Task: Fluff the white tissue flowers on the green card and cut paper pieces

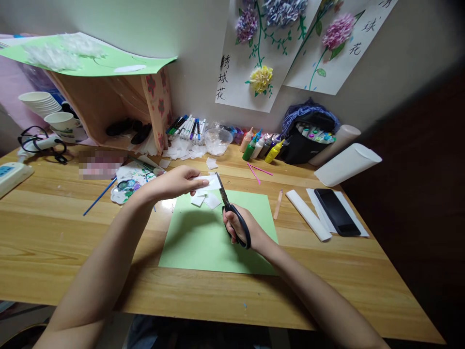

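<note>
My left hand (pixel 187 182) pinches a strip of white paper (pixel 212 182) between thumb and fingers, above the far edge of a green sheet (pixel 218 237). Wrapped round the handles of black scissors (pixel 224 196), my right hand (pixel 240 225) holds them with the blades pointing away. The blades are at the right end of the white strip; whether they have closed on it I cannot tell. Below the strip, cut white paper pieces (pixel 212 200) lie on the green sheet.
Behind are a pile of white paper scraps (pixel 185 148), a clear bowl (pixel 218 140) and paint bottles (pixel 258 145). At left lie a paint palette (pixel 125 191) and a blue brush (pixel 100 196). A phone (pixel 337 212), a folded white strip (pixel 308 214) and a wooden stick (pixel 278 204) lie at right.
</note>
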Demonstrator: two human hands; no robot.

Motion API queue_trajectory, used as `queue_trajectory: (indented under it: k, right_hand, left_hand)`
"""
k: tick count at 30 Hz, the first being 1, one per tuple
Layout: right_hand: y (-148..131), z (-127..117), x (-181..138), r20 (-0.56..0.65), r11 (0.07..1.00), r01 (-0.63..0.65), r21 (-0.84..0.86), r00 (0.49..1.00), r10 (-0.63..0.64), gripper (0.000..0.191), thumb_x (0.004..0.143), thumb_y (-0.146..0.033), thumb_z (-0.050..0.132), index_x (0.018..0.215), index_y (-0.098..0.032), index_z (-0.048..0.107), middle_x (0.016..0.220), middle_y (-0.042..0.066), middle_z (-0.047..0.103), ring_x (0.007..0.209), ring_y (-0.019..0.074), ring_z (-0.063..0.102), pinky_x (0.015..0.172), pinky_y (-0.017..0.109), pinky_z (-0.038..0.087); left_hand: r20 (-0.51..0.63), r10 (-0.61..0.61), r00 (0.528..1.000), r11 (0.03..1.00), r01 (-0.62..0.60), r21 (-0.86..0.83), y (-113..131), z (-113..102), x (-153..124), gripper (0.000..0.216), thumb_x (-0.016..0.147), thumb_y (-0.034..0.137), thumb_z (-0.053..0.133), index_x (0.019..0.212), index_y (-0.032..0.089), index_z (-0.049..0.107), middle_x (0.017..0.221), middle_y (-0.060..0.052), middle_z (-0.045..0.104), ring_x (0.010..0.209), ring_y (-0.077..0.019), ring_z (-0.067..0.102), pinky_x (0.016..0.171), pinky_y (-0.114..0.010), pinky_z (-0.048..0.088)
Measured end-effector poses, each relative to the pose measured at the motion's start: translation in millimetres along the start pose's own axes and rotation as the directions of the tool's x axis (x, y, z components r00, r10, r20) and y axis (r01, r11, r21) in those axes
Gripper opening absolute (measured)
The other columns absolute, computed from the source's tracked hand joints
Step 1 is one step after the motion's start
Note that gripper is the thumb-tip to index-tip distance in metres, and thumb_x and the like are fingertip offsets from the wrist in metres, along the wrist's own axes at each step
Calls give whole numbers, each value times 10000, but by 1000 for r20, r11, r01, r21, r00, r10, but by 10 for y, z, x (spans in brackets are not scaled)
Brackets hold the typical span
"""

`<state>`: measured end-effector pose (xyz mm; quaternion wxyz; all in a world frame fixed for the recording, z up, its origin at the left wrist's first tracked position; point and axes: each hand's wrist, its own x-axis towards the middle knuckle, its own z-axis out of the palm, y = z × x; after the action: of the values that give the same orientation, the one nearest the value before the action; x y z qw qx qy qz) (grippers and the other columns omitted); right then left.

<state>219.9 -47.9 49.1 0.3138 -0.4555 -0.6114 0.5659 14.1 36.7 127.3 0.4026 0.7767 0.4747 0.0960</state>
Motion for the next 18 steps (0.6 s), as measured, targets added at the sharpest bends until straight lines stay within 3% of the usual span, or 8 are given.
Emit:
queue_trajectory:
  k: [3, 6, 9, 13, 18]
  right_hand:
    - [0, 27, -28, -14, 999, -30, -25, 999, 30, 562, 753, -775, 403, 732, -213, 412, 444, -82, 411, 332, 84, 403, 343, 206, 337]
    - [-40, 52, -33, -33, 996, -53, 66, 998, 55, 581, 761, -781, 372, 754, -205, 444, 419, -84, 416, 319, 90, 416, 341, 206, 345]
    - [-117, 52, -9, -123, 981, -3, 195, 992, 28, 548, 802, -730, 392, 791, -190, 485, 448, -73, 455, 363, 101, 482, 396, 215, 407]
    - [-177, -21, 27, -273, 977, 128, 173, 959, -77, 391, 843, -552, 532, 714, -186, 489, 504, -48, 513, 460, 109, 548, 517, 236, 469]
    - [-157, -147, 79, -440, 970, 188, 154, 892, -103, 359, 816, -528, 588, 736, -195, 481, 487, -58, 505, 450, 107, 528, 501, 230, 447]
  left_hand:
    - [-14, -3, 1000, 1000, 3, 6, -12, -34, -17, 364, 764, 506, 533, 633, 166, 510, 605, 10, 489, 551, -110, 417, 511, -233, 290]
    - [7, 5, 1000, 1000, -6, 8, -4, -32, -27, 373, 771, 519, 528, 642, 170, 511, 606, 12, 497, 547, -109, 421, 510, -233, 293]
    - [70, 37, 997, 999, -36, -20, 45, 50, -19, 376, 784, 530, 517, 677, 170, 538, 617, 5, 528, 552, -112, 448, 503, -231, 303]
    - [134, 90, 987, 994, -80, -72, 144, 202, 4, 399, 800, 542, 501, 699, 161, 561, 620, -6, 552, 553, -113, 468, 497, -230, 319]
    - [47, 70, 996, 991, -64, -118, 198, 230, -5, 349, 779, 504, 561, 719, 162, 534, 668, -16, 596, 592, -125, 513, 508, -228, 358]
